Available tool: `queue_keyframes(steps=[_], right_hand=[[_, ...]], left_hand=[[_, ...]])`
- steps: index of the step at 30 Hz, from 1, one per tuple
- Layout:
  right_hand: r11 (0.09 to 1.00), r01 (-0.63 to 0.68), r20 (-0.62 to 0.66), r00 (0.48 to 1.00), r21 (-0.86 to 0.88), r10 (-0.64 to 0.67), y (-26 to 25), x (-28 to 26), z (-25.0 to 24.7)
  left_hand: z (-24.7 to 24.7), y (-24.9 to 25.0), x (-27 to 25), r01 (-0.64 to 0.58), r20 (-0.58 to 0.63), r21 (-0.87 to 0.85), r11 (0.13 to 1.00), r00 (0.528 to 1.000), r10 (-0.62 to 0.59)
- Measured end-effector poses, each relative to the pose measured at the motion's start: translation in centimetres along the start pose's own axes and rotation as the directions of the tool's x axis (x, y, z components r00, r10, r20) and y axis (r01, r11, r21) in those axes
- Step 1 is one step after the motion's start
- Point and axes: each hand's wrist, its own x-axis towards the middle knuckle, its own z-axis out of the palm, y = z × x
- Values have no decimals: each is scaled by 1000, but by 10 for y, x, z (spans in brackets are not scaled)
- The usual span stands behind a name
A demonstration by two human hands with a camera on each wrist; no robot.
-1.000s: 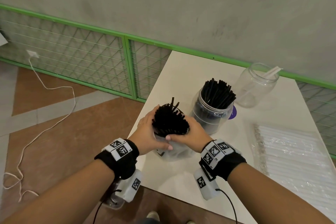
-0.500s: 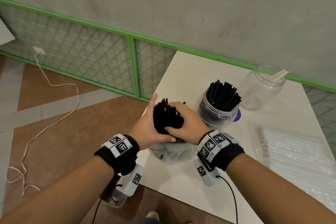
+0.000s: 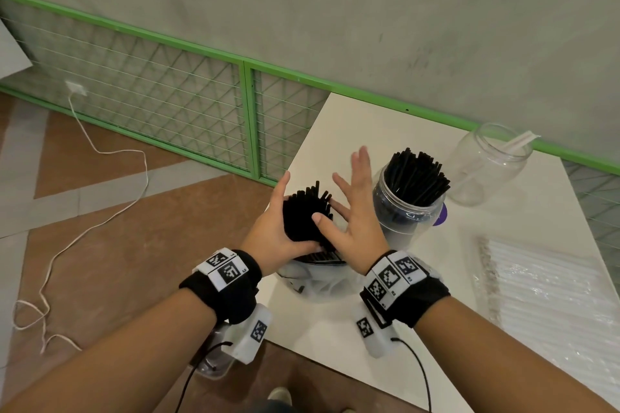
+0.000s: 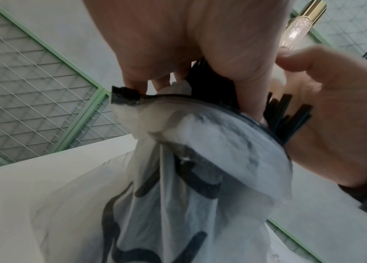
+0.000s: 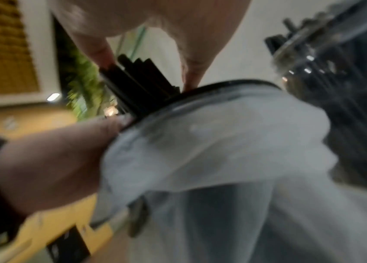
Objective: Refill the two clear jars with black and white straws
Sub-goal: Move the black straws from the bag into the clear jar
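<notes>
Matt black plastic straws (image 3: 303,218); clear glossy jar (image 3: 486,164); crinkled translucent plastic bag (image 4: 200,178); smooth white tabletop (image 3: 335,329)

Right wrist view blurred — near jar (image 3: 315,275) mostly behind hands.

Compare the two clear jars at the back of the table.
The nearer jar is packed with black straws that fan out above its rim; the far jar holds a single white straw and is otherwise bare. The nearer jar stands beside the right hand; the far jar stands apart, by the green rail. Both are clear, upright and lidless.
</notes>
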Motion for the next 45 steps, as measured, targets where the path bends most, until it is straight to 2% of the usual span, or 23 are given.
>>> queue_keyframes(steps=[2,3,4,6,9,14,17,21,25,29,31,34,38,42,45], right_hand=[[952,-224,-17,972,208,233,5,-8,0],[918,-317,13,946,239,324,9,-11,0],[896,-384,62,923,221,380,13,-15,-2],[894,-430,184,895,124,405,16,-23,-4],[929,-358,294,902,98,316,8,-27,-7],[910,-414,302,870,24,389,17,-31,-24],[922,-375,360,851,-96,384,21,-39,-24],[945,-299,268,907,-130,324,27,-30,-11],[950,-304,130,942,-67,310,25,-19,-2],[946,-293,88,948,-136,306,26,-8,1],[948,-277,107,949,-160,295,26,-3,0],[951,-236,150,952,-201,268,23,1,-2],[947,-234,186,943,-220,276,19,3,-5],[947,-311,110,942,-76,318,12,6,-19],[943,-329,31,944,49,328,5,7,-30]], left_hand=[[0,-1,0,-5,-12,31,1000,1000,5],[0,0,0,-8,-20,46,999,1000,9],[0,0,-1,-14,-22,56,998,1000,15],[1,1,-1,-27,-14,69,997,1000,28],[1,0,0,-35,-12,93,995,999,36],[-3,-1,4,-42,-21,141,989,999,45],[-4,-3,5,-47,-13,141,989,999,49],[-1,2,3,-23,27,84,996,999,21],[-3,9,-4,45,168,-93,995,985,-29],[-6,3,-6,34,256,31,999,966,-41],[-5,2,-7,33,226,37,999,973,-40],[-3,1,-6,36,108,-39,999,994,-32],[-1,1,-5,14,7,17,1000,1000,-15],[0,-5,-4,-8,-81,48,999,997,11],[0,-9,-2,0,-103,32,1000,995,3]])
